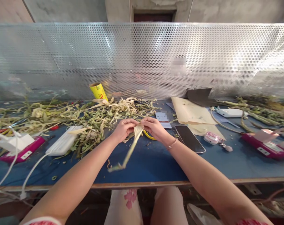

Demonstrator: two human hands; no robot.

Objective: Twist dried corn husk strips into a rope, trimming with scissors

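Note:
Between them, my left hand (125,128) and my right hand (154,127) pinch the crumpled, pale head of a withered flower (138,130) above the table's middle. Its long greenish stem hangs down toward me, with the tip bent to the left. Both hands are closed, the fingertips almost touching; exactly how each finger grips is partly hidden. Just left of my left hand lies a heap of dried leaves and stems (92,134). A yellow cable or band (148,135) shows beneath my right hand.
A black phone (190,138), a pink earbud case (211,138) and beige paper (191,112) lie at right. Magenta power strips (36,145) sit at both sides. A white power bank (63,142) and yellow tube (98,91) are left. Perforated metal (144,56) closes the back.

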